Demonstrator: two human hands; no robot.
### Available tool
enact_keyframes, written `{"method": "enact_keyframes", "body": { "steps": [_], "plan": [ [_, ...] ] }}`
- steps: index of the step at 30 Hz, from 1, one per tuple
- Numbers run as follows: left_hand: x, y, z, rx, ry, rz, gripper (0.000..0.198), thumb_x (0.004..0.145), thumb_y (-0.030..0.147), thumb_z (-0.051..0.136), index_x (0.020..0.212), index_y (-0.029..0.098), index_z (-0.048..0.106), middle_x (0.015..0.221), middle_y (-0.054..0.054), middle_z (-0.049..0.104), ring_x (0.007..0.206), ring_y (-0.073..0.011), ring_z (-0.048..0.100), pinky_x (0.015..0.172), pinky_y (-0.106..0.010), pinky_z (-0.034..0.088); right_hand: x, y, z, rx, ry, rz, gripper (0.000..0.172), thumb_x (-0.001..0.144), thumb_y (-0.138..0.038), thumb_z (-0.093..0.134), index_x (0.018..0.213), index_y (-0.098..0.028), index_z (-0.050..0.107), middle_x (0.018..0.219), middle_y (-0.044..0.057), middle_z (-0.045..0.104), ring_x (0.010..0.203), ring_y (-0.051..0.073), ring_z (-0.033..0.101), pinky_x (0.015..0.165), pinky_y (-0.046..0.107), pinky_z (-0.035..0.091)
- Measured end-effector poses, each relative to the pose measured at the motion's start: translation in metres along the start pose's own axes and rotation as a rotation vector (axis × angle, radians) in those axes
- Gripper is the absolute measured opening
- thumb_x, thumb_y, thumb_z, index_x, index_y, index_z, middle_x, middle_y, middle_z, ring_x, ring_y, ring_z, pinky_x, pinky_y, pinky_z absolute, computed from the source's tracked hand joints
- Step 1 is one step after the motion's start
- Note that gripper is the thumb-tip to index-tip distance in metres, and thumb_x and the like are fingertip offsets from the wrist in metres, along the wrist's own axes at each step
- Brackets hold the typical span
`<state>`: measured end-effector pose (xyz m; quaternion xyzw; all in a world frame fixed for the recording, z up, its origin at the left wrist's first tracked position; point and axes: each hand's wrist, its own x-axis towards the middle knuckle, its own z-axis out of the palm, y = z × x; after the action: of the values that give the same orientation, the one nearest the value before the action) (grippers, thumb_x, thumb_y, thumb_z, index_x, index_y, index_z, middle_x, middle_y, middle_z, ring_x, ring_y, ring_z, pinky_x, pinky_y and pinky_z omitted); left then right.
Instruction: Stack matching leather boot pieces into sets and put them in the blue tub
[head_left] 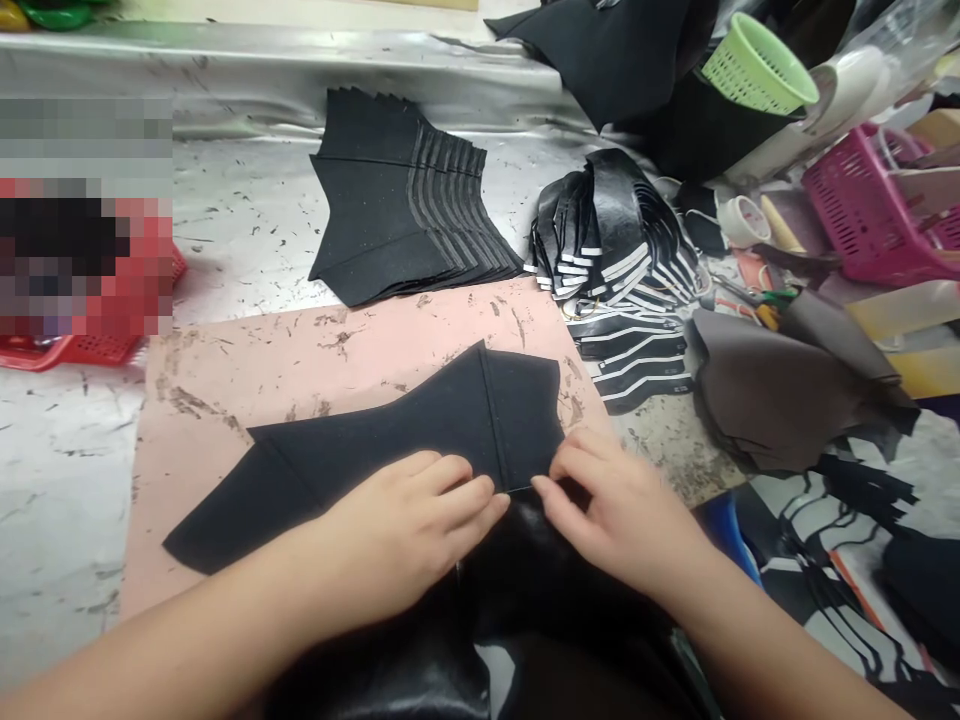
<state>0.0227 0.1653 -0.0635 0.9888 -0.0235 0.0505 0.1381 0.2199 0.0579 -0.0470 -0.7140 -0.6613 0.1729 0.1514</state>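
A matte black panel [390,425] with raised seams lies on a pink board. Glossy black leather [517,560] meets its near edge and hangs down toward me. My left hand [420,525] pinches this edge, fingers bent and pressed together, left of a seam. Just to the right, my right hand [600,495] grips the same edge between thumb and fingers. A thin pale line shows along the edge in the short gap between the hands. The fingertips partly hide how the two layers join.
Behind the pink board [210,370] lies a fanned stack of black panels [390,210]. White-edged black strips [622,240] are bundled to its right. Brown pieces [780,390] and a magenta basket [862,200] sit farther right. A red basket [154,270] stands at the left.
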Motion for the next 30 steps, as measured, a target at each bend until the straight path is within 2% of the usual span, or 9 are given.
{"method": "enact_keyframes", "body": {
  "steps": [3, 7, 10, 13, 16, 18, 24, 30],
  "plan": [
    [-0.002, -0.003, 0.001, -0.046, 0.000, -0.015, 0.041, 0.086, 0.008, 0.036, 0.125, 0.014, 0.048, 0.114, -0.006, 0.058, 0.097, -0.0202, 0.048, 0.084, -0.034, 0.040, -0.010, 0.007, -0.004, 0.120, 0.003, 0.114, 0.015, 0.082, -0.023, 0.048, 0.069, -0.019, 0.055, 0.064, 0.000, 0.055, 0.058, 0.013, 0.053, 0.054, 0.024, 0.042],
    [-0.002, -0.007, 0.001, -0.089, 0.016, -0.021, 0.041, 0.087, 0.008, 0.036, 0.125, 0.017, 0.049, 0.114, -0.006, 0.058, 0.100, -0.0195, 0.047, 0.086, -0.032, 0.041, -0.030, 0.006, -0.001, 0.310, -0.015, 0.206, 0.013, 0.083, -0.020, 0.049, 0.078, -0.020, 0.061, 0.068, 0.000, 0.060, 0.062, 0.013, 0.057, 0.057, 0.023, 0.046],
    [-0.001, -0.008, 0.001, -0.076, 0.060, -0.027, 0.038, 0.088, 0.009, 0.037, 0.122, 0.017, 0.052, 0.112, -0.006, 0.059, 0.099, -0.0196, 0.048, 0.085, -0.032, 0.041, -0.043, 0.003, 0.006, 0.345, 0.060, 0.202, 0.019, 0.086, -0.018, 0.047, 0.093, -0.021, 0.063, 0.075, 0.002, 0.060, 0.067, 0.013, 0.058, 0.059, 0.023, 0.048],
    [0.001, -0.008, 0.001, -0.054, 0.099, -0.024, 0.037, 0.088, 0.010, 0.037, 0.118, 0.018, 0.056, 0.109, -0.006, 0.060, 0.097, -0.0200, 0.049, 0.083, -0.032, 0.042, -0.047, 0.004, 0.010, 0.283, 0.194, 0.180, 0.021, 0.085, -0.017, 0.050, 0.103, -0.022, 0.059, 0.075, 0.001, 0.058, 0.062, 0.012, 0.057, 0.056, 0.022, 0.048],
    [0.005, -0.009, -0.001, -0.040, 0.121, -0.019, 0.039, 0.086, 0.007, 0.035, 0.115, 0.018, 0.058, 0.107, -0.004, 0.062, 0.095, -0.0196, 0.051, 0.081, -0.032, 0.042, -0.047, 0.010, 0.014, 0.244, 0.302, 0.198, 0.020, 0.081, -0.017, 0.055, 0.100, -0.022, 0.055, 0.073, -0.001, 0.058, 0.057, 0.011, 0.054, 0.052, 0.021, 0.047],
    [0.006, -0.010, -0.002, -0.028, 0.132, -0.010, 0.041, 0.083, 0.004, 0.034, 0.112, 0.019, 0.059, 0.105, -0.003, 0.063, 0.093, -0.0190, 0.052, 0.080, -0.031, 0.042, -0.045, 0.013, 0.015, 0.242, 0.322, 0.219, 0.018, 0.080, -0.016, 0.056, 0.096, -0.023, 0.054, 0.071, -0.002, 0.058, 0.054, 0.010, 0.053, 0.050, 0.020, 0.046],
    [0.007, -0.009, -0.002, 0.015, 0.134, -0.008, 0.047, 0.079, 0.003, 0.035, 0.116, 0.021, 0.057, 0.104, 0.000, 0.064, 0.092, -0.0189, 0.052, 0.081, -0.031, 0.040, -0.043, 0.013, 0.016, 0.244, 0.299, 0.257, 0.012, 0.076, -0.017, 0.060, 0.083, -0.023, 0.052, 0.063, -0.005, 0.053, 0.049, 0.008, 0.050, 0.047, 0.019, 0.044],
    [0.008, -0.011, 0.001, 0.005, 0.154, 0.001, 0.046, 0.078, 0.003, 0.035, 0.114, 0.019, 0.058, 0.098, -0.002, 0.065, 0.090, -0.0203, 0.051, 0.080, -0.032, 0.037, -0.040, 0.015, 0.015, 0.223, 0.289, 0.296, 0.008, 0.076, -0.018, 0.060, 0.079, -0.021, 0.052, 0.060, -0.005, 0.053, 0.049, 0.009, 0.052, 0.047, 0.019, 0.045]
  ]
}}
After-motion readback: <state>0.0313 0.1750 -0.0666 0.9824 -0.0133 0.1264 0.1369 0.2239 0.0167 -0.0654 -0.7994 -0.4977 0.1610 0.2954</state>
